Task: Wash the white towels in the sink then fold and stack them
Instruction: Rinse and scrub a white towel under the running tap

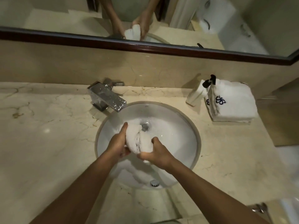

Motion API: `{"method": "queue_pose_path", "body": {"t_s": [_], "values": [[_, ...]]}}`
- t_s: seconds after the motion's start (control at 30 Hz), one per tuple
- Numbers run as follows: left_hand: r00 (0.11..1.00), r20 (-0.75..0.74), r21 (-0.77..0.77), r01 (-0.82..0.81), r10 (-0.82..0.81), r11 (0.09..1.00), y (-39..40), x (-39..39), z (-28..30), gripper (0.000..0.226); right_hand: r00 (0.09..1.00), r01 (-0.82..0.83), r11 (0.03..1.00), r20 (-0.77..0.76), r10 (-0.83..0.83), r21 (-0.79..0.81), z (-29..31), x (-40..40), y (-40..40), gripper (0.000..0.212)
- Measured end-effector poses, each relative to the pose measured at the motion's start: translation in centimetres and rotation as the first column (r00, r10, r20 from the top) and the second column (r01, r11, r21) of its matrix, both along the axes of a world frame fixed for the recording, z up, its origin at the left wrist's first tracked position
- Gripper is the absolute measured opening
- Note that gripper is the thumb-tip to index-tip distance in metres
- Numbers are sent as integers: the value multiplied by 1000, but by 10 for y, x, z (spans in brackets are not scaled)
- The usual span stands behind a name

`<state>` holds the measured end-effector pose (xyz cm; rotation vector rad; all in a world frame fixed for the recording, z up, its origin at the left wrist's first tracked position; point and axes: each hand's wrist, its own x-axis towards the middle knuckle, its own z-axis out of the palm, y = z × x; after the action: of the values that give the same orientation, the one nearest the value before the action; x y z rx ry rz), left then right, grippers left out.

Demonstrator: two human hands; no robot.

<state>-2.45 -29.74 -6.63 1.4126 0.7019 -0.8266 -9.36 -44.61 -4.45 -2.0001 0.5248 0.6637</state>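
Gripping towel (136,139), both hands curled

No readable words or numbers are showing; only a dark blue swirling emblem (220,100) is appearing on the folded white towels (234,104) stacked on the tabletop (48,143).

beige marble counter (48,135), dark-framed mirror (161,47)

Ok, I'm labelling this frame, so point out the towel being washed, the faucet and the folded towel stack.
wet towel (138,140), head view, bunched middle between both hands
faucet (107,97), head view, top of the flat spout
folded towel stack (234,104), head view, top towel's face
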Motion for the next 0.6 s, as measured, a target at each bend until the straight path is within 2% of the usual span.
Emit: {"method": "queue_pose_path", "body": {"t_s": [0.1,0.17,0.27,0.33,0.37,0.4,0.43,0.5,0.57,0.6], "values": [[986,-62,-247,-168,158,954,5,-13,8,41,998,64,989,14,-66,136,11,-9,-1,52],[965,-79,-312,-261,249,914,10,-17,9,35,993,113,945,6,-121,308,20,-15,2,46],[931,-113,-409,-361,346,838,15,-21,7,49,985,142,808,3,-175,572,33,-18,2,18],[934,-90,-540,-338,346,771,17,-22,8,67,981,177,743,-59,-183,645,34,-16,2,21],[944,-31,-582,-284,329,762,20,-23,12,72,984,175,760,-75,-164,626,33,-17,2,23],[953,64,-573,-208,296,793,22,-23,14,71,988,149,798,-61,-140,583,31,-17,1,21],[954,173,-492,-131,243,861,26,-23,15,67,996,86,856,-16,-90,509,30,-17,-2,17],[934,326,-234,-67,143,970,39,-22,9,71,997,12,932,60,-37,364,24,-19,-8,16],[904,426,9,32,-33,999,54,-19,5,76,987,54,965,132,-90,256,23,-18,-17,18],[860,473,167,128,-194,978,61,-17,4,74,976,103,968,163,-143,230,25,-16,-22,17]]}}
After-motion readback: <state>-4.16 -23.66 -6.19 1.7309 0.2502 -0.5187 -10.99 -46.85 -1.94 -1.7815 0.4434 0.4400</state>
